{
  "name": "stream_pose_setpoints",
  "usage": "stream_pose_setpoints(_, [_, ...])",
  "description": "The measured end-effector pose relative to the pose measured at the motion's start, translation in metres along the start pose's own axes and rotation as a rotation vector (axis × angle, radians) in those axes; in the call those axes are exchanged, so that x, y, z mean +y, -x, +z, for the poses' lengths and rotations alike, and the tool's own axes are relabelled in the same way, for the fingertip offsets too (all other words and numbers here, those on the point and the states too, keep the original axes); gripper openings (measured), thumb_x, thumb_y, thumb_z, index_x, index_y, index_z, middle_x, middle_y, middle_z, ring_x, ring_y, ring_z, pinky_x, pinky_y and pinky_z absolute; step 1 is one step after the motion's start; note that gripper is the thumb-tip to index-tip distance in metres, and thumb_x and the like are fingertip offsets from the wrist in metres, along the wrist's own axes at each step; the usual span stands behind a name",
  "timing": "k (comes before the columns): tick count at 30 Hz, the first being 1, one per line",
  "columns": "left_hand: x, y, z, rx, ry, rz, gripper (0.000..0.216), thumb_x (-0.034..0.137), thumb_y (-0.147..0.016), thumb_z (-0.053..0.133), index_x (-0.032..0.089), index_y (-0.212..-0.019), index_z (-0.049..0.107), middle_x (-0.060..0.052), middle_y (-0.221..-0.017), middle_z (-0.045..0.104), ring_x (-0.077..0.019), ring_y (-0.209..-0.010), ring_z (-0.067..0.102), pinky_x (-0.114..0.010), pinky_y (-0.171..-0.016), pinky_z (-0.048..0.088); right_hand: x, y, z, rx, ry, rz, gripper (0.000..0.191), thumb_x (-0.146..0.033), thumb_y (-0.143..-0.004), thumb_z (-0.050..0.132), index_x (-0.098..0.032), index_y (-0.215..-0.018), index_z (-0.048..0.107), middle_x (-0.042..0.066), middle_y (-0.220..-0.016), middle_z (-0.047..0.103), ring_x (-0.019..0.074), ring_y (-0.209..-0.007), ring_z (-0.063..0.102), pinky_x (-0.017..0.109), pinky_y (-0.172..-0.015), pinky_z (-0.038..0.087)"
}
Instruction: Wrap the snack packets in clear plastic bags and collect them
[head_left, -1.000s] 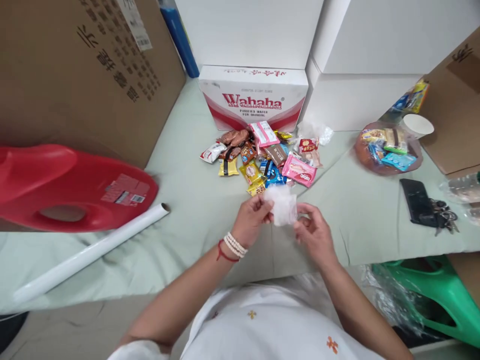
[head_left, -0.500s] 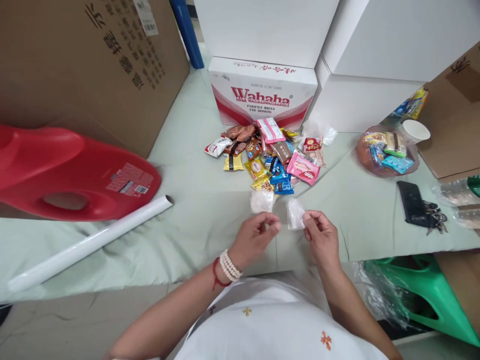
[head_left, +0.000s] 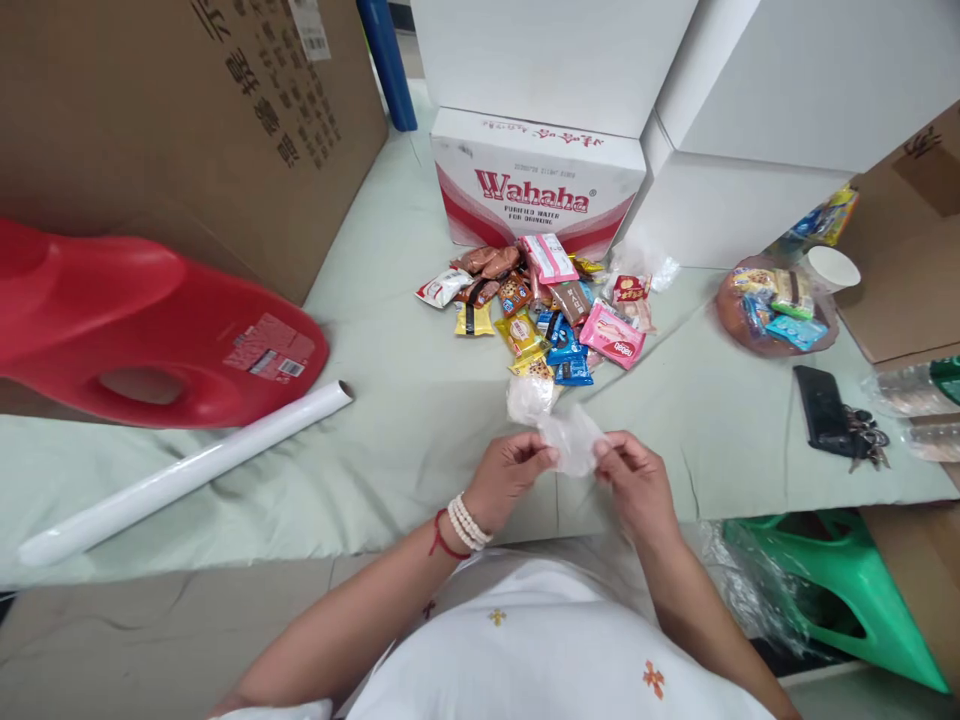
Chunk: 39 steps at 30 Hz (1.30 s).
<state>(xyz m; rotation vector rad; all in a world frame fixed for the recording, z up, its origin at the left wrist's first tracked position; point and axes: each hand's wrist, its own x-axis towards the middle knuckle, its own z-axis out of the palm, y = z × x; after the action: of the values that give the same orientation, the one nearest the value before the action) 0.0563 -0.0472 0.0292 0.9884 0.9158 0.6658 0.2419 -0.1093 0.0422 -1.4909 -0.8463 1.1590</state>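
My left hand (head_left: 512,475) and my right hand (head_left: 634,481) both pinch a small clear plastic bag (head_left: 574,438) held between them over the pale green cloth (head_left: 390,400). A second crumpled clear bag (head_left: 529,397) lies on the cloth just beyond my left hand. Behind it sits a pile of wrapped snacks (head_left: 547,305), with a pink packet (head_left: 615,335) at its right side. My left wrist wears a white bead bracelet and a red string.
A Wahaha carton (head_left: 536,185) and white boxes (head_left: 750,120) stand at the back. A red plastic stool (head_left: 142,320) and a white roll (head_left: 187,470) lie at left. At right are a bowl of snacks (head_left: 776,305), a paper cup (head_left: 832,268), a phone (head_left: 821,405) with keys, and a green stool (head_left: 847,580).
My hands separated, one bag dropping onto the cloth near the pile. They have come back together, and both now pinch the remaining clear bag.
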Motion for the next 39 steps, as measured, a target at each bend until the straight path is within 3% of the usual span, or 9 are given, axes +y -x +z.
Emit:
stream_pose_setpoints(6, [-0.002, 0.014, -0.021, -0.008, 0.031, -0.054, 0.051, 0.067, -0.079, 0.072, 0.016, -0.081, 0.073, 0.007, -0.054, 0.039, -0.0082, -0.051, 0.028, -0.024, -0.05, 0.022, 0.012, -0.008, -0.022, 0.178, -0.204, 0.112, 0.04, -0.054, -0.075, 0.084, -0.021, -0.089, 0.065, -0.003, -0.072, 0.052, 0.0101, -0.058, 0.043, 0.023, -0.05, 0.035])
stream_pose_setpoints(9, [-0.001, 0.015, -0.017, -0.016, -0.05, -0.012, 0.045, 0.062, -0.082, 0.071, 0.017, -0.081, 0.076, 0.002, -0.063, 0.055, -0.0086, -0.052, 0.033, -0.024, -0.05, 0.026, 0.019, -0.003, -0.033, 0.26, 0.066, 0.07, 0.044, -0.055, -0.082, 0.077, -0.021, -0.108, 0.066, -0.001, -0.082, 0.061, 0.0121, -0.061, 0.051, 0.026, -0.056, 0.043])
stream_pose_setpoints(13, [-0.004, 0.009, -0.007, 0.035, -0.104, 0.0, 0.036, 0.054, -0.083, 0.069, 0.018, -0.077, 0.074, -0.002, -0.074, 0.068, -0.0113, -0.058, 0.045, -0.024, -0.054, 0.034, 0.017, 0.007, -0.037, 0.477, 0.487, -0.207, 0.044, -0.051, -0.092, 0.067, -0.02, -0.122, 0.062, 0.008, -0.112, 0.064, 0.0145, -0.073, 0.058, 0.03, -0.067, 0.05])
stream_pose_setpoints(15, [-0.01, 0.005, -0.005, 0.052, -0.113, -0.02, 0.034, 0.051, -0.083, 0.067, 0.018, -0.076, 0.073, -0.002, -0.073, 0.068, -0.0125, -0.06, 0.049, -0.025, -0.056, 0.037, 0.012, 0.01, -0.033, 0.392, 0.612, -0.33, 0.034, -0.045, -0.097, 0.062, -0.022, -0.121, 0.063, 0.008, -0.117, 0.063, 0.015, -0.076, 0.059, 0.03, -0.071, 0.05])
stream_pose_setpoints(19, [-0.023, 0.002, -0.005, 0.152, -0.234, -0.022, 0.028, 0.045, -0.081, 0.064, 0.018, -0.075, 0.067, 0.001, -0.067, 0.063, -0.0135, -0.062, 0.051, -0.026, -0.061, 0.04, 0.015, 0.008, -0.021, -0.116, 0.829, -0.345, 0.024, -0.038, -0.096, 0.064, -0.023, -0.114, 0.068, 0.007, -0.108, 0.067, 0.0189, -0.082, 0.063, 0.03, -0.073, 0.05])
stream_pose_setpoints(22, [-0.03, 0.004, -0.005, 0.225, -0.339, -0.008, 0.022, 0.04, -0.078, 0.065, 0.019, -0.081, 0.065, 0.001, -0.073, 0.064, -0.0136, -0.065, 0.054, -0.027, -0.065, 0.043, 0.026, 0.006, -0.018, -0.236, 0.945, -0.325, 0.017, -0.032, -0.098, 0.058, -0.022, -0.103, 0.07, 0.008, -0.102, 0.069, 0.0217, -0.088, 0.065, 0.031, -0.075, 0.05])
stream_pose_setpoints(27, [-0.031, 0.013, 0.006, 0.115, -0.381, -0.052, 0.031, 0.049, -0.08, 0.067, 0.018, -0.082, 0.066, 0.0, -0.072, 0.065, -0.0138, -0.064, 0.053, -0.027, -0.064, 0.042, 0.027, 0.008, -0.018, -0.1, 0.75, -0.258, 0.023, -0.037, -0.1, 0.056, -0.022, -0.096, 0.073, 0.007, -0.091, 0.073, 0.0208, -0.082, 0.067, 0.03, -0.076, 0.05])
stream_pose_setpoints(32, [-0.026, 0.01, 0.02, -0.013, -0.277, 0.0, 0.036, 0.052, -0.079, 0.071, 0.017, -0.086, 0.071, -0.002, -0.078, 0.067, -0.0137, -0.068, 0.054, -0.028, -0.067, 0.044, 0.011, 0.013, -0.013, -0.197, 0.495, -0.122, 0.034, -0.048, -0.098, 0.059, -0.02, -0.09, 0.076, 0.004, -0.078, 0.066, 0.0167, -0.067, 0.058, 0.028, -0.064, 0.045])
stream_pose_setpoints(39, [-0.016, 0.006, 0.01, -0.008, -0.089, -0.05, 0.042, 0.057, -0.078, 0.075, 0.016, -0.077, 0.063, 0.003, -0.068, 0.056, -0.0109, -0.066, 0.048, -0.025, -0.067, 0.04, 0.004, 0.009, -0.029, -0.034, 0.08, 0.209, 0.045, -0.058, -0.073, 0.084, -0.017, -0.086, 0.071, -0.004, -0.059, 0.049, 0.0079, -0.051, 0.034, 0.022, -0.047, 0.025])
